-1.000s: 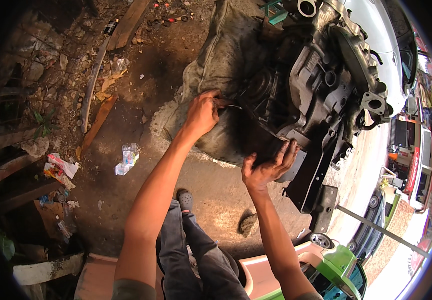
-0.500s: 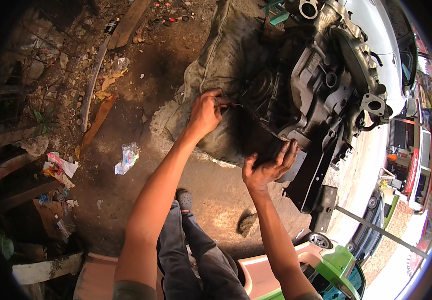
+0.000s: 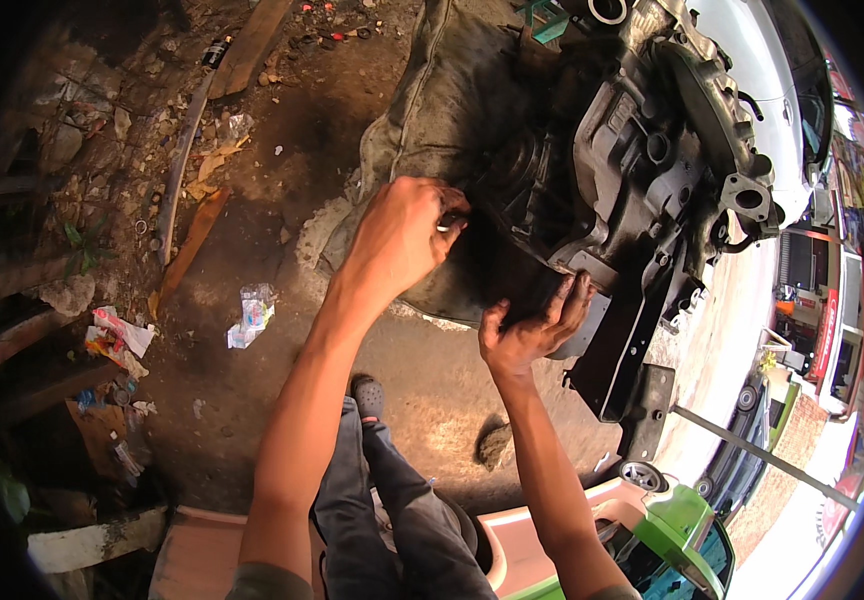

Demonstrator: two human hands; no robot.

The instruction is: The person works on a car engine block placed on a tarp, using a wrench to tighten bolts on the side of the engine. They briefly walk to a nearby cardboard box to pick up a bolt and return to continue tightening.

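A greasy engine [image 3: 607, 190] lies at the right of the ground, partly over a stained tarp-like sheet [image 3: 422, 120]. My left hand [image 3: 392, 235] is closed at its left side, thumb and fingers pinched together. A small pale glint shows between those fingertips, too little to name. My right hand [image 3: 527, 340] rests against the dark lower part of the engine [image 3: 522, 280], thumb and fingers apart, fingertips next to a grey metal plate [image 3: 592, 275]. The engine's near left part is in deep shadow.
Wood strips [image 3: 192, 240], litter and rubble lie at the left. A crumpled clear plastic packet [image 3: 250, 318] is on the ground. A green vehicle [image 3: 677, 525] stands close at the lower right, and a white car [image 3: 767, 80] beyond the engine.
My left hand has turned and curled more, shifting slightly down; the thin shiny piece at its fingertips no longer shows its length. The right hand stays at the same part of the engine.
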